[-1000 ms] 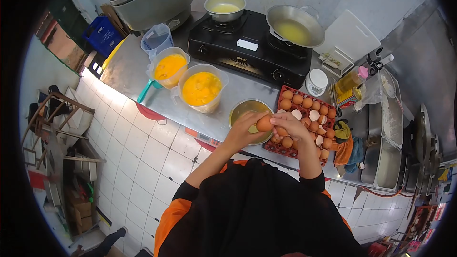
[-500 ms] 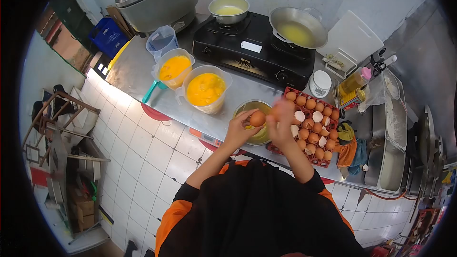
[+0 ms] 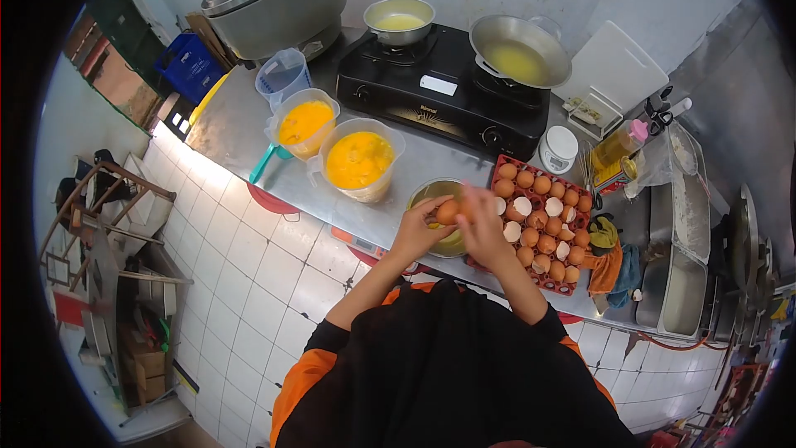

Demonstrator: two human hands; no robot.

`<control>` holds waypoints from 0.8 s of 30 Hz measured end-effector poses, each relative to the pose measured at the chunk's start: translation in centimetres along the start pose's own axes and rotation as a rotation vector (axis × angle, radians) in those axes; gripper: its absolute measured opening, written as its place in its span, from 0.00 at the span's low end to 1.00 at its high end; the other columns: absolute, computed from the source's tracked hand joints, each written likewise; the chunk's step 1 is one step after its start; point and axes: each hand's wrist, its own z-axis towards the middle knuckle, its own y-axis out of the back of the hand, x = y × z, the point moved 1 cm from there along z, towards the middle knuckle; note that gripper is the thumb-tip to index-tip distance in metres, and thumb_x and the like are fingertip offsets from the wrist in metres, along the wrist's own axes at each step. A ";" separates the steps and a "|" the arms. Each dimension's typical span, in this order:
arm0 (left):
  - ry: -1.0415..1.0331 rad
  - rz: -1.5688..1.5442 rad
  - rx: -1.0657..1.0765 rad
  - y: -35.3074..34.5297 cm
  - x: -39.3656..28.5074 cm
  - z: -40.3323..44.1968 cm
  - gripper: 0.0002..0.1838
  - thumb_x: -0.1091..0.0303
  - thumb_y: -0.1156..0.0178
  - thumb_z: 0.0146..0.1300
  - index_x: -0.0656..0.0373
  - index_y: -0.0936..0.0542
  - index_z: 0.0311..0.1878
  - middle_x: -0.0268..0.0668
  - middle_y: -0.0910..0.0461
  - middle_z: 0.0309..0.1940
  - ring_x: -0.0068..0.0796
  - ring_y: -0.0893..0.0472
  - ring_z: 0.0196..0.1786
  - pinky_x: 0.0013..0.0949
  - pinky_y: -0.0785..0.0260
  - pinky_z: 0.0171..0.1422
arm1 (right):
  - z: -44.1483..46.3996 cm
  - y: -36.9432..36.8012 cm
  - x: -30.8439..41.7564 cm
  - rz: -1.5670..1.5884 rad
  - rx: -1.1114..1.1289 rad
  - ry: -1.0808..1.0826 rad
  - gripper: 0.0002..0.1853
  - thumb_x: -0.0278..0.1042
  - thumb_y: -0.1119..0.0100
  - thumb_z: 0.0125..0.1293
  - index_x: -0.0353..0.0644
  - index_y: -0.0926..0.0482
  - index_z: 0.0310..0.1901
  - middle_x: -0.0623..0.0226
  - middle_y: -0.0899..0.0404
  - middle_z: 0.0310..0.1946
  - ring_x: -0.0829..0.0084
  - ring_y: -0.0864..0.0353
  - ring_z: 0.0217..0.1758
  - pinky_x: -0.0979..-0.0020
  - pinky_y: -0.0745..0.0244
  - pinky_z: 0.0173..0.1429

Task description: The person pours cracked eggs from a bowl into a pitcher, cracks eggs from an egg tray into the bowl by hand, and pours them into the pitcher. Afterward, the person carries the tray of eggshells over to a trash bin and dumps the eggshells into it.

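Note:
Over a metal bowl [image 3: 448, 247], my left hand [image 3: 418, 230] holds a brown egg [image 3: 448, 212] in its curled fingers. My right hand [image 3: 485, 228] is close beside it, blurred, with its fingers round something brown that looks like another egg. Yellow liquid shows in the bowl under my hands. Just right of the bowl lies a red tray [image 3: 496, 168] with brown eggs and opened shells. A large clear jug [image 3: 359, 159] and a smaller jug [image 3: 305, 122], both with beaten-looking yellow egg, stand to the left.
A black two-burner stove [image 3: 414, 103] bears two pans behind. A white scale [image 3: 558, 149], a bottle [image 3: 620, 141], cloths [image 3: 607, 270] and metal sinks [image 3: 684, 286] are at the right. A teal-handled utensil [image 3: 264, 163] lies near the jugs; an orange scale [image 3: 356, 242] sits at the front edge.
My right hand has moved off the egg in my left hand and come back close to it, with a brown object in its fingers. The view has shifted slightly.

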 end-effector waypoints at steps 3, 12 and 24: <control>0.003 -0.029 0.009 0.1 0.7 -0.5 0.30 0.80 0.30 0.52 0.63 0.24 0.61 0.40 0.24 0.52 0.29 0.20 0.53 0.29 0.25 0.58 | -0.3 -1.2 -0.8 0.011 0.095 0.005 0.31 0.28 0.48 0.67 0.38 0.41 0.72 0.55 0.32 0.52 0.62 0.32 0.58 0.64 0.38 0.66; 0.033 -0.107 0.027 0.4 0.8 0.5 0.33 0.82 0.30 0.52 0.62 0.28 0.63 0.39 0.25 0.56 0.29 0.22 0.57 0.30 0.28 0.62 | -0.2 -0.2 -3.9 1.229 -0.051 -0.775 0.27 0.34 0.47 0.71 0.40 0.36 0.70 0.67 0.25 0.39 0.78 0.23 0.44 0.76 0.29 0.50; 0.096 -0.302 0.036 1.3 2.4 0.8 0.27 0.81 0.30 0.53 0.62 0.27 0.57 0.38 0.24 0.54 0.28 0.21 0.55 0.29 0.27 0.57 | 0.1 -0.7 -4.0 0.451 0.232 -0.397 0.24 0.28 0.36 0.62 0.39 0.24 0.62 0.63 0.19 0.54 0.77 0.20 0.49 0.76 0.25 0.55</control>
